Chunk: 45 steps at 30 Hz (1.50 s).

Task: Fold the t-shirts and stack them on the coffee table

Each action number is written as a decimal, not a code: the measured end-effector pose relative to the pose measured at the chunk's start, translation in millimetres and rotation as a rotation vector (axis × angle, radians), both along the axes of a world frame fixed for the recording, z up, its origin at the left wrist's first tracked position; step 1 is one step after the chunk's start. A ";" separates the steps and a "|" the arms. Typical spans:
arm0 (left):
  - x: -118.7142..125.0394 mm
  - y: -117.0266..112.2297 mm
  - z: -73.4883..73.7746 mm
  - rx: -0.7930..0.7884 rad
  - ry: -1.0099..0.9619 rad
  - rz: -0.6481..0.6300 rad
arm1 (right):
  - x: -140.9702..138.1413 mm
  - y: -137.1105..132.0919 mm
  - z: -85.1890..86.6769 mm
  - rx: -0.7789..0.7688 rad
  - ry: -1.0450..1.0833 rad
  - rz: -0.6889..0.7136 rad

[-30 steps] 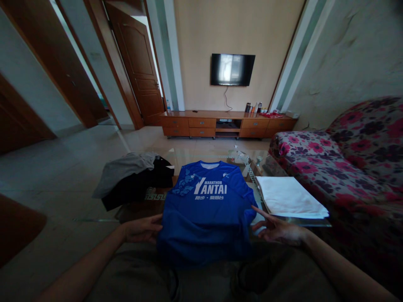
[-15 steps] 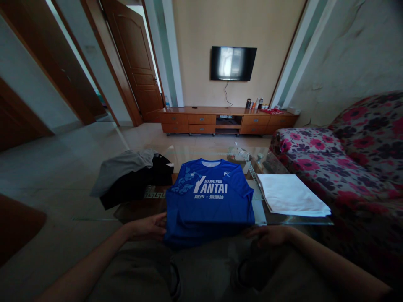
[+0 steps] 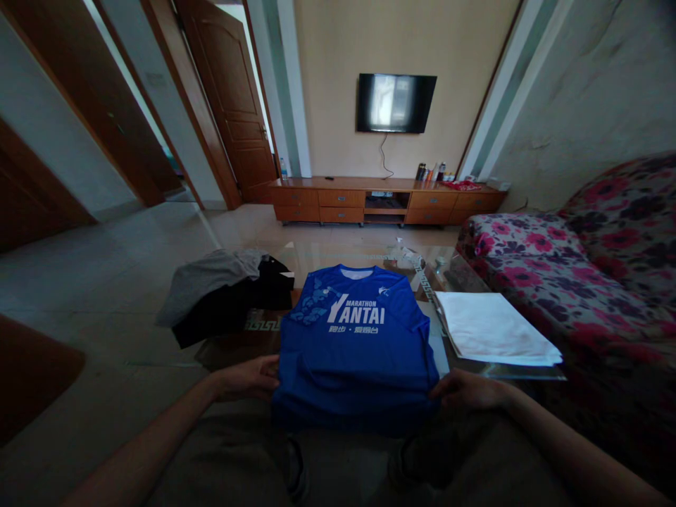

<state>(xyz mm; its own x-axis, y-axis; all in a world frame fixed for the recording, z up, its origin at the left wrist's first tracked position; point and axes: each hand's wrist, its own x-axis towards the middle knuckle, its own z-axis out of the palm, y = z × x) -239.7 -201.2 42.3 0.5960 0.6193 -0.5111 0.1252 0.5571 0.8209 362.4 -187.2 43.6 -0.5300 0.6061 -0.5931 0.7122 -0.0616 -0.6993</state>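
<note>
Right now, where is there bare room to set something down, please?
The transparent glass table looks bare straight beyond the blue printed shirt, and between the grey-black clothing pile and left hand; the folded white cloth crowds the right.

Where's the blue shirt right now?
In the head view, the blue shirt lies low centre, mostly on the glass table, between the left hand and right hand.

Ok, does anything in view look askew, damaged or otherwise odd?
Mainly the wall at right: it has dark marks, like stains or cracks; I can't tell which. The clothes on the left are heaped loosely, unlike the flat white cloth on the right. The shirt is rumpled toward its near end; nothing looks spilled.
</note>
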 end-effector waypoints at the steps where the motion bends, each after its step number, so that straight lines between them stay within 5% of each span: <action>1: -0.5 0.4 -0.1 0.000 -0.006 -0.003 | 4.9 -0.2 -0.3 0.002 0.000 -0.043; 6: 1.7 0.3 5.9 -0.032 -0.022 -0.005 | 20.2 -3.7 -0.9 0.003 0.125 -0.363; 13: 0.8 -0.4 5.3 -0.058 -0.027 0.143 | 22.4 -2.7 4.6 -0.003 0.356 -0.499; 18: -5.3 -1.2 1.0 0.003 0.011 0.229 | 29.8 1.9 6.7 0.082 0.262 -0.439; 25: 4.1 2.0 17.5 0.154 0.065 0.242 | 24.4 0.9 29.1 0.171 0.212 -0.365; 29: 2.6 4.6 23.8 0.127 0.132 0.235 | 21.8 1.6 37.1 0.132 0.301 -0.424; 36: 7.8 0.2 45.6 0.146 -0.049 0.216 | 19.1 -2.8 47.3 0.008 0.469 -0.426; 40: 10.5 2.9 44.8 0.231 -0.042 0.178 | 22.0 2.6 37.9 0.025 0.459 -0.395; 45: -0.5 9.4 27.0 0.335 0.242 0.129 | 31.0 10.1 14.6 0.152 0.278 -0.384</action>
<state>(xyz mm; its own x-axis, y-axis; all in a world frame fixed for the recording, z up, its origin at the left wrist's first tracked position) -240.2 -191.7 69.3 0.3909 0.8361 -0.3848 0.2829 0.2887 0.9147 393.4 -177.1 58.2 -0.3766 0.8572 -0.3512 0.4436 -0.1660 -0.8807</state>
